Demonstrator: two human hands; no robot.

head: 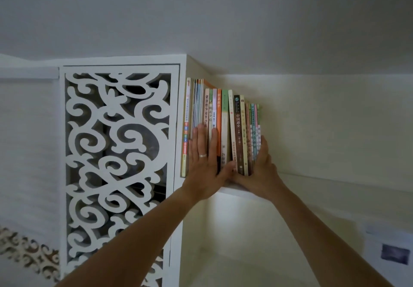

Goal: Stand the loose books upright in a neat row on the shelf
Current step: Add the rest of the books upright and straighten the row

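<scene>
A row of several books [223, 116] stands upright on a white shelf [312, 181], packed against the cabinet's side at the left. My left hand [204, 159], with a ring on one finger, lies flat with straight fingers against the spines of the left books. My right hand [259, 170] presses the right end of the row, its fingers along the outermost thin book, its thumb under the spines near the shelf's front edge. A dark brown book [238, 130] stands in the middle of the row.
A white cabinet door with a carved scroll pattern [118, 152] is left of the books. The shelf runs on to the right along a pale wall. Below it lies a second recess, and a paper with a dark picture [394, 254] hangs at the lower right.
</scene>
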